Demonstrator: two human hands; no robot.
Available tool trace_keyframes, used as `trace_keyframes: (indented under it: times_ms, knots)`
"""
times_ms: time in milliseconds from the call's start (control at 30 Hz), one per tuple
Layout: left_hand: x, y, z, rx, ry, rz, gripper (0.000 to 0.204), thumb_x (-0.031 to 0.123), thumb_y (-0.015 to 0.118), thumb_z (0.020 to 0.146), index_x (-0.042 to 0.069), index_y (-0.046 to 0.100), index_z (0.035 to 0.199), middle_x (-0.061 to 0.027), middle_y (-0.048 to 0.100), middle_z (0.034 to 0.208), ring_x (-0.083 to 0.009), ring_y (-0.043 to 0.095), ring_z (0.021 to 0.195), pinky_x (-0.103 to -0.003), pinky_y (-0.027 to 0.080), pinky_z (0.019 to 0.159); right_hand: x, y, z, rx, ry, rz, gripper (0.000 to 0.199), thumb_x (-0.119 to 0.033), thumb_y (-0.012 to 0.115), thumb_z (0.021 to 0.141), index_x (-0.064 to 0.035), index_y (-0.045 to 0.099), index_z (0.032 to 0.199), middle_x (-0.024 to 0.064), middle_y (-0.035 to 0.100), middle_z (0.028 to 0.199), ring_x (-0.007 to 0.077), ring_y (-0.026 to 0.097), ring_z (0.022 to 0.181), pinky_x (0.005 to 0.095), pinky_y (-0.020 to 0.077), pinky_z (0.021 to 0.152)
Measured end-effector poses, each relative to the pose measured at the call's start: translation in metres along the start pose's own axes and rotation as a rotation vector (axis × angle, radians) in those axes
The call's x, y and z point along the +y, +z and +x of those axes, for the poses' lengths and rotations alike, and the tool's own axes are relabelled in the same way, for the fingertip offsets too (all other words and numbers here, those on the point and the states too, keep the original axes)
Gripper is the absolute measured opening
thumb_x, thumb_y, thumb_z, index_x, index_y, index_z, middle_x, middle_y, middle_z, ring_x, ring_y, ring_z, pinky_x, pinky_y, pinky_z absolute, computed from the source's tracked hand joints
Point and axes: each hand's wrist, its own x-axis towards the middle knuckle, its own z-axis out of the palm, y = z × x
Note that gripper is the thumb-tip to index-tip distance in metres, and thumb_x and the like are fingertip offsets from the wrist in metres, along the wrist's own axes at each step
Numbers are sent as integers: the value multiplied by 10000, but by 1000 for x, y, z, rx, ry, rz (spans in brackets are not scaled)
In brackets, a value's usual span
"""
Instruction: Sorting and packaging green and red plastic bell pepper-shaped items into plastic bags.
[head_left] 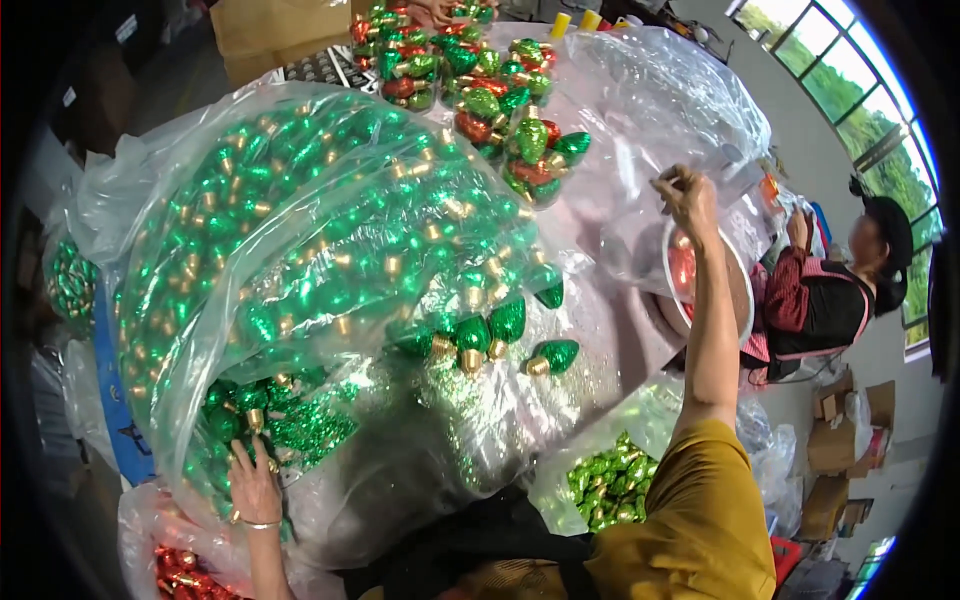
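Observation:
My left hand (255, 487), with a bracelet at its wrist, reaches into the mouth of a large clear plastic bag (300, 200) full of glittery green bulb-shaped ornaments with gold caps. Its fingers are stretched out and apart, with the tips at the gold cap of a green bulb ornament (252, 398). My right hand (690, 205) is raised at the far right of the table, fingers curled together; anything inside them is too small to make out. Beneath that forearm stands a white bucket (746, 305) with something red in it. Several loose green bulb ornaments (507, 320) lie mid-table.
Clear containers of red and green ornaments (530, 140) stand at the back. Lime-green ornaments (612, 482) fill a bag near my right side; red ones (185, 575) lie at lower left. A co-worker (835, 290) sits at right; another person's hand (432, 10) shows at the back.

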Motion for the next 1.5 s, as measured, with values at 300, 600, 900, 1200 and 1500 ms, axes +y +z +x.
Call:
trace_keyframes:
  times_ms: [300,600,900,1200,1500]
  knots:
    - [-5,-4,2,210,82,-77,615,94,610,744,118,414,1326,-226,394,1354,-348,563,947,-421,475,808,56,29,-75,-192,-231,-280,276,-232,679,780,36,645,837,196,661,764,272,643,697,377,488,664]
    - [-19,-43,-57,769,-7,-518,499,130,670,787,70,473,1241,-189,516,1189,-291,614,849,-361,519,713,-79,-9,-173,39,-376,-461,486,-319,641,845,-76,509,1244,241,628,982,293,639,800,364,503,678]
    - [-19,-92,-118,990,-105,-1497,412,77,663,831,-10,488,1194,-96,580,1051,-130,578,876,-255,487,754,-232,63,-379,-580,-815,244,298,-196,673,801,-52,588,1048,130,588,956,302,608,737,365,502,632]
    - [-25,-82,-163,1106,-80,-1637,420,72,654,836,-5,485,1212,-102,579,1077,-143,585,891,-274,491,787,-291,131,-428,-430,-909,288,254,-201,666,800,-42,592,985,136,576,893,319,594,665,382,495,589]
    - [-37,-129,-172,1129,-7,-1600,411,108,672,825,-14,534,1192,-94,607,1079,-149,608,895,-264,489,816,-235,128,-314,39,-621,-76,336,-265,682,788,-83,601,1059,176,628,981,355,624,722,417,487,662]
